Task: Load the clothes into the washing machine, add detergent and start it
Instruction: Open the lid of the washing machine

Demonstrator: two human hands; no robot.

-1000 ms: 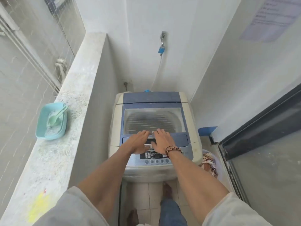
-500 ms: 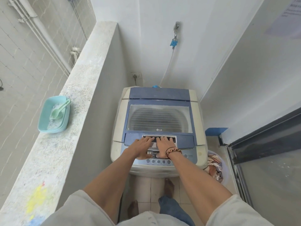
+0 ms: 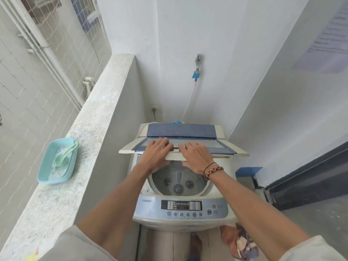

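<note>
A white and blue top-loading washing machine stands in front of me. Its folding lid is raised and folded back, so the bare drum shows below. My left hand and my right hand both hold the lid's front edge, fingers over the top and thumbs under it. A turquoise tub of detergent powder with a green scoop sits on the ledge at the left. Clothes in a basket lie on the floor right of the machine.
A stone ledge runs along the left wall. A tap with a hose and a socket are on the back wall. The control panel faces me. A dark sliding door frame stands at the right.
The lid was flat with both hands at its front handle; now both hands have lifted it up and back, it has folded, and the drum is exposed.
</note>
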